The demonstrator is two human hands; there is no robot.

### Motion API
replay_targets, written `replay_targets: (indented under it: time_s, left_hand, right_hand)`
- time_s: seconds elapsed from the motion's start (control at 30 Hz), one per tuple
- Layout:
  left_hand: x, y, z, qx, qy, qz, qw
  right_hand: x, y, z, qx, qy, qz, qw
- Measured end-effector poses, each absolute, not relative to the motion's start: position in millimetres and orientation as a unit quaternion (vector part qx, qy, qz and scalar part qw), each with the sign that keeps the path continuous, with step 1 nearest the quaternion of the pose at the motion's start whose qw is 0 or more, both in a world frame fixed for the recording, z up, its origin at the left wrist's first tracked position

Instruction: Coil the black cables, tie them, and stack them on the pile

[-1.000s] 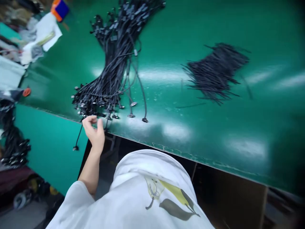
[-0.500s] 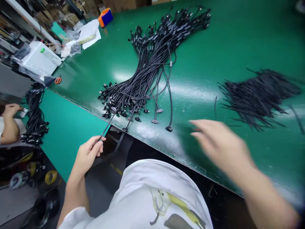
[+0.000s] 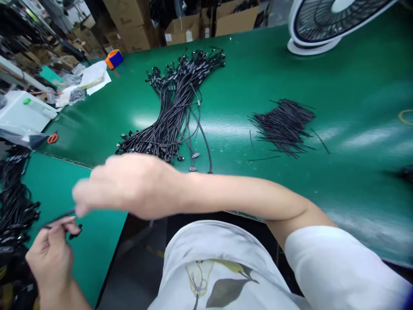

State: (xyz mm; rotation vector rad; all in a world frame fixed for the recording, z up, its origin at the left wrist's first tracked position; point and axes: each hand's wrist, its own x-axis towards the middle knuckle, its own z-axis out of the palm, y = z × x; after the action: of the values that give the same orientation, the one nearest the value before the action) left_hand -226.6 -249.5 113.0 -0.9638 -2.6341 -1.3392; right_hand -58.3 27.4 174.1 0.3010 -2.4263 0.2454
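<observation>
My left hand (image 3: pixel 53 252), low on the left, is closed on a black cable (image 3: pixel 60 218); a small black connector (image 3: pixel 75 232) sticks out beside its fingers. My right hand (image 3: pixel 125 185) reaches across my body, back up and blurred, its fingertips pinched where the dark strand between the hands ends. Behind it on the green table (image 3: pixel 232 129) lies a large bundle of black cables (image 3: pixel 176 103) with connectors at both ends; my right hand hides part of its near end. A few cables (image 3: pixel 206 146) lie loose at its right side.
A pile of thin black strips (image 3: pixel 284 127) lies right of the bundle. A white fan (image 3: pixel 314 47) stands at the back, with cardboard boxes (image 3: pixel 237 19) beyond the edge. Orange-handled scissors (image 3: pixel 52 138) and another cable bundle (image 3: pixel 14 198) are at left.
My right hand has swept left from beside the strip pile to my left hand. My left hand has moved further left, and its cable is away from the bundle. The view has shifted right.
</observation>
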Motion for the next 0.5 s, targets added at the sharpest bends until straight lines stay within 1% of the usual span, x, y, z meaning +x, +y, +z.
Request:
replay_targets:
  time_s: [0.07, 0.13, 0.2, 0.27, 0.3, 0.33, 0.4, 0.47, 0.5]
  left_hand:
    - [-227.4, -231.1, 108.0, -0.268, -0.827, -0.49, 0.065]
    - [-224.0, -213.5, 111.4, -0.267, -0.804, -0.531, 0.031]
    - [-221.3, -199.3, 120.2, -0.277, -0.767, -0.578, 0.033]
    - [-222.2, -188.8, 130.6, -0.28, -0.723, -0.629, 0.058]
    - [-224.4, -185.3, 135.7, -0.279, -0.697, -0.657, 0.059]
    - [-227.8, -183.1, 140.8, -0.273, -0.678, -0.682, 0.036]
    - [-237.7, -183.9, 151.2, -0.25, -0.624, -0.74, -0.014]
    - [-249.3, -192.1, 162.6, -0.206, -0.553, -0.805, -0.067]
    - [-254.3, -198.1, 168.3, -0.178, -0.513, -0.835, -0.089]
  right_hand:
    - [-45.6, 38.0, 202.5, 0.028, -0.946, 0.058, 0.318]
    - [-34.1, 49.2, 225.4, -0.002, -0.955, 0.037, 0.293]
    - [-21.9, 53.7, 240.7, 0.05, -0.953, 0.072, 0.289]
    - [-10.3, 52.6, 245.1, 0.137, -0.932, 0.163, 0.294]
    - [-5.9, 52.4, 242.1, 0.169, -0.915, 0.215, 0.296]
    - [-3.4, 53.7, 235.5, 0.179, -0.9, 0.261, 0.3]
    - [-5.8, 63.5, 212.3, 0.135, -0.884, 0.323, 0.31]
    - [-18.0, 80.9, 181.1, 0.058, -0.891, 0.327, 0.31]
    - [-25.9, 90.1, 165.0, 0.034, -0.902, 0.315, 0.294]
